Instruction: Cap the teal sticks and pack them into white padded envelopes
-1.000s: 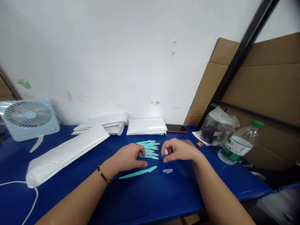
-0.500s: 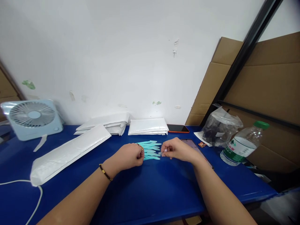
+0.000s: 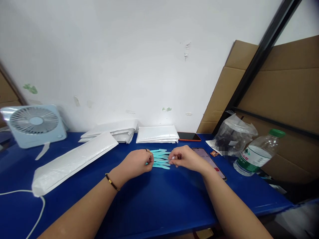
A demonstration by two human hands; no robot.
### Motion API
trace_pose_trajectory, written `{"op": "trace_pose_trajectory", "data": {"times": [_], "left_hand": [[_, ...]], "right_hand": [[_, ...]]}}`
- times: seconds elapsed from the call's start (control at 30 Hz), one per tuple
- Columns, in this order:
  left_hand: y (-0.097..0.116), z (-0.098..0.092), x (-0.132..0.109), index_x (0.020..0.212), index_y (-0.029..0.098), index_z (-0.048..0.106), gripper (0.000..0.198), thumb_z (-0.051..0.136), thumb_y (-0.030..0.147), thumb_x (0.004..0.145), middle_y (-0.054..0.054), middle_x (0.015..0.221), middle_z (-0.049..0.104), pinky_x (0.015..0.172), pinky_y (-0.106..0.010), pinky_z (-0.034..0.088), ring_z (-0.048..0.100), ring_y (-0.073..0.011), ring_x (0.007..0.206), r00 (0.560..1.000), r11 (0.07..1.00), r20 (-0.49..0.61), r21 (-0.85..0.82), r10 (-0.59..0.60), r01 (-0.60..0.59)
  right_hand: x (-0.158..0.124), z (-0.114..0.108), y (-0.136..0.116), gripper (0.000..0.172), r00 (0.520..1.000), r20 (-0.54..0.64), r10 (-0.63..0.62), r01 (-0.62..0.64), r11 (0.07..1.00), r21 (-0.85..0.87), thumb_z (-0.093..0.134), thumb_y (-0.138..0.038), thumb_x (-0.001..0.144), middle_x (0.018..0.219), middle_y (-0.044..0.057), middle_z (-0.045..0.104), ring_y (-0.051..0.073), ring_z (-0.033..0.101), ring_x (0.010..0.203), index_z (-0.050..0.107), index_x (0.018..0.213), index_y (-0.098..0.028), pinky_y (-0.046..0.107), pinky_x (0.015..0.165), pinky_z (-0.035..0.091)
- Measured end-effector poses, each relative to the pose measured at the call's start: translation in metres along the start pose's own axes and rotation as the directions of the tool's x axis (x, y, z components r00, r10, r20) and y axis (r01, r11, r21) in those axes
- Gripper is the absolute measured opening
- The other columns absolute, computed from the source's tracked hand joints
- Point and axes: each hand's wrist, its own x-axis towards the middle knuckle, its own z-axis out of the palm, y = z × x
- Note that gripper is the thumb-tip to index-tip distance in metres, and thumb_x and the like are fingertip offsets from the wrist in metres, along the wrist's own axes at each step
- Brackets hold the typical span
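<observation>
Several thin teal strips (image 3: 161, 155) with tapered ends lie side by side on the blue table, running left to right between my hands. My left hand (image 3: 139, 160) is closed over their left ends, fingers curled and thumb pressed in; its grip hides how many strips it has. At the right ends, my right hand (image 3: 183, 157) makes a pinch, with thumb and forefinger closed on the pale tip of one strip. What lies inside the curled fingers of either hand is hidden.
Stacked white padded envelopes (image 3: 157, 134) lie by the wall, with a longer white packet (image 3: 74, 162) at left. A pale blue fan (image 3: 37, 124) stands far left. At right are a phone (image 3: 210, 161), an orange-edged phone (image 3: 189, 136), a bagged cup (image 3: 234, 132) and a water bottle (image 3: 258, 154).
My right hand has moved slightly left, its fingertips now over the strips' right ends. The left hand has stayed nearly in place, lifting a little. The nearer phone's screen shows more.
</observation>
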Motion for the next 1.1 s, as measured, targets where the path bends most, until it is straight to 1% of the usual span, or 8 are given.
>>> {"op": "trace_pose_trajectory", "data": {"times": [0.4, 0.47, 0.53, 0.6, 0.73, 0.87, 0.97, 1.1], "left_hand": [[-0.003, 0.015, 0.007, 0.078, 0.019, 0.061, 0.02, 0.042, 0.024, 0.082, -0.003, 0.081, 0.062, 0.068, -0.024, 0.039, 0.057, -0.0147, 0.075, 0.999, 0.999, -0.037, 0.047, -0.022, 0.024], [-0.007, 0.019, 0.007, 0.098, 0.02, 0.06, 0.027, 0.049, 0.038, 0.08, -0.006, 0.1, 0.062, 0.08, -0.028, 0.039, 0.054, -0.0195, 0.095, 0.999, 0.999, -0.038, 0.012, -0.03, 0.03], [-0.012, 0.022, 0.005, 0.123, 0.02, 0.047, 0.066, 0.058, 0.057, 0.069, -0.011, 0.126, 0.049, 0.094, -0.036, 0.033, 0.04, -0.0268, 0.118, 0.999, 0.999, -0.032, -0.003, -0.044, 0.043], [-0.017, 0.025, 0.004, 0.135, 0.02, 0.031, 0.094, 0.059, 0.068, 0.06, -0.014, 0.14, 0.033, 0.1, -0.041, 0.026, 0.027, -0.0305, 0.128, 0.998, 0.998, 0.024, -0.014, -0.065, 0.065], [-0.023, 0.027, 0.006, 0.138, 0.021, 0.026, 0.081, 0.052, 0.061, 0.072, -0.013, 0.137, 0.038, 0.098, -0.04, 0.028, 0.031, -0.0276, 0.126, 0.992, 0.996, 0.111, -0.053, -0.063, 0.069], [-0.017, 0.026, 0.009, 0.124, 0.021, 0.044, 0.048, 0.048, 0.043, 0.082, -0.009, 0.119, 0.053, 0.087, -0.033, 0.037, 0.045, -0.0238, 0.11, 0.997, 0.998, 0.081, -0.058, 0.014, -0.009], [-0.006, 0.028, 0.012, 0.104, 0.017, 0.054, 0.028, 0.049, 0.03, 0.079, -0.008, 0.1, 0.059, 0.078, -0.03, 0.042, 0.053, -0.0209, 0.092, 0.995, 0.999, 0.091, -0.008, 0.04, -0.04], [0.004, 0.034, 0.014, 0.09, 0.015, 0.054, 0.02, 0.054, 0.024, 0.071, -0.009, 0.093, 0.06, 0.073, -0.031, 0.044, 0.056, -0.0222, 0.085, 0.998, 0.994, 0.056, 0.111, -0.018, 0.011]], "right_hand": [[0.012, 0.023, 0.006, 0.021, 0.995, -0.102, -0.02, 0.017, 1.0, -0.024, 0.058, -0.034, 0.078, 0.076, 0.004, 0.064, 0.013, 0.059, 0.063, 0.066, 0.087, -0.017, 0.024, 0.06, 0.045], [0.013, 0.023, 0.009, 0.044, 0.991, -0.133, -0.026, 0.014, 0.996, -0.09, 0.065, -0.041, 0.07, 0.103, 0.009, 0.06, 0.019, 0.058, 0.09, 0.06, 0.109, -0.02, 0.03, 0.077, 0.046], [0.014, 0.024, 0.013, 0.089, 0.993, -0.117, 0.012, -0.031, 0.986, -0.164, 0.074, -0.05, 0.056, 0.131, 0.012, 0.04, 0.029, 0.038, 0.12, 0.039, 0.133, -0.024, 0.042, 0.095, 0.034], [0.015, 0.026, 0.017, 0.112, 0.996, -0.034, 0.086, -0.091, 0.973, -0.212, 0.074, -0.055, 0.049, 0.142, 0.014, 0.024, 0.033, 0.018, 0.13, 0.019, 0.141, -0.025, 0.051, 0.102, 0.021], [0.02, 0.029, 0.019, 0.088, 0.995, 0.089, 0.04, -0.02, 0.977, -0.214, 0.067, -0.049, 0.065, 0.132, 0.012, 0.037, 0.029, 0.032, 0.122, 0.027, 0.139, -0.023, 0.046, 0.099, 0.027], [0.026, 0.034, 0.015, 0.051, 0.996, 0.077, -0.051, 0.07, 0.961, -0.268, 0.06, -0.024, 0.07, 0.105, 0.009, 0.051, 0.021, 0.049, 0.096, 0.049, 0.119, -0.016, 0.031, 0.083, 0.04], [0.03, 0.04, 0.01, 0.035, 0.994, 0.111, -0.004, 0.045, 0.93, -0.364, 0.058, -0.017, 0.065, 0.092, 0.007, 0.054, 0.018, 0.052, 0.082, 0.055, 0.1, -0.014, 0.027, 0.071, 0.041], [0.033, 0.05, -0.002, 0.026, 0.997, 0.062, 0.038, 0.002, 0.842, -0.539, 0.058, -0.02, 0.064, 0.091, 0.009, 0.056, 0.022, 0.054, 0.081, 0.053, 0.089, -0.014, 0.03, 0.068, 0.04]]}}
